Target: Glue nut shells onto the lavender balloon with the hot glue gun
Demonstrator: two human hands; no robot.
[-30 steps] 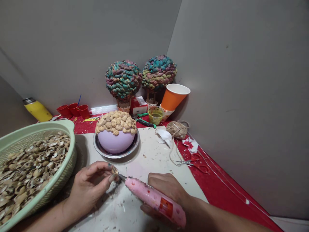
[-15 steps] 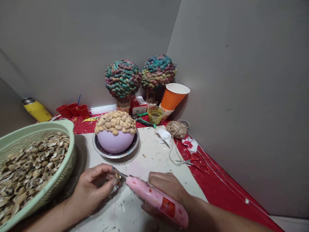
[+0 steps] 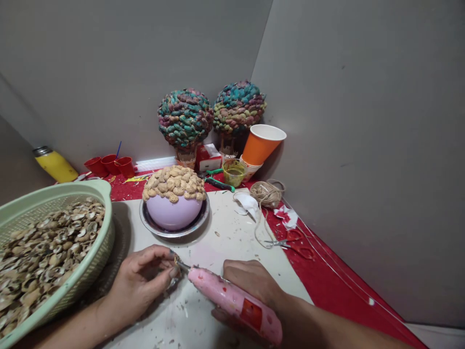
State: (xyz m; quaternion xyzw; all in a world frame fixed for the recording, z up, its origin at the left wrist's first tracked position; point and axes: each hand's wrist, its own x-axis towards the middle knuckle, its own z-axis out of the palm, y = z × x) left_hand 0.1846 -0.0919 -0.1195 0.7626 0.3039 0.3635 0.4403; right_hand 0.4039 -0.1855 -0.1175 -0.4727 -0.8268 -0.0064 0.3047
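My left hand (image 3: pixel 145 278) pinches a small peanut shell (image 3: pixel 177 260) between thumb and fingertips, above the pale board. In my right hand (image 3: pixel 250 281) is a pink glue gun (image 3: pixel 232 300), its metal nozzle pointing left and meeting the shell at my left fingertips. My right fingers wrap the handle and are partly hidden behind the gun's body. Beyond both hands a lilac balloon (image 3: pixel 173 212) rests in a shallow metal bowl (image 3: pixel 178 234). Peanut shells (image 3: pixel 174 183) cover the balloon's upper half.
At left stands a green basket (image 3: pixel 109 213) full of shell halves. Two painted shell balls (image 3: pixel 185 118) on stands, red cups (image 3: pixel 125 167), an orange paper cup (image 3: pixel 259 145) and pliers (image 3: pixel 220 184) sit at the back. Twine (image 3: pixel 267 194) and scissors (image 3: pixel 290 245) lie right.
The glue gun has shifted slightly left, bringing its nozzle closer into the shell. My left hand stays almost still, and the balloon and bowl have not moved.
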